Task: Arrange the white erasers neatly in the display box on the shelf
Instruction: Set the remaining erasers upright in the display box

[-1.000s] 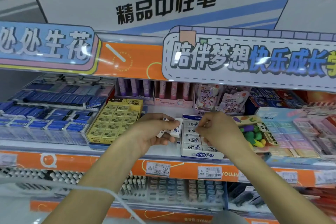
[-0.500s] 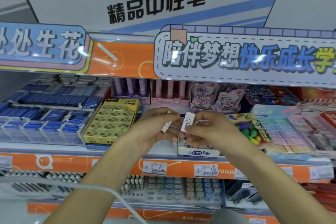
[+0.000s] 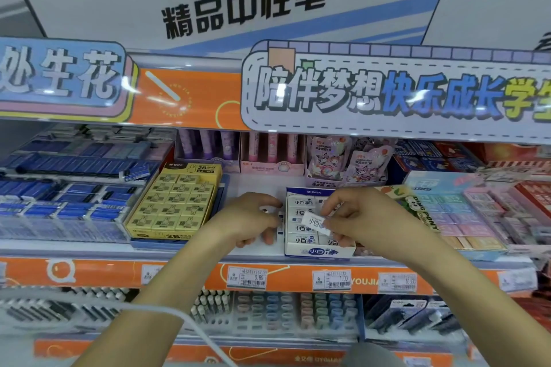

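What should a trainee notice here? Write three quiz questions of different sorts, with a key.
1. True or false: the right hand holds a white eraser above the display box.
2. Which box stands left of the left hand? A) yellow 2B eraser box B) pink box
3. Fill in: the price tag under the display box reads ____.

Key: 1 true; 2 A; 3 1.00
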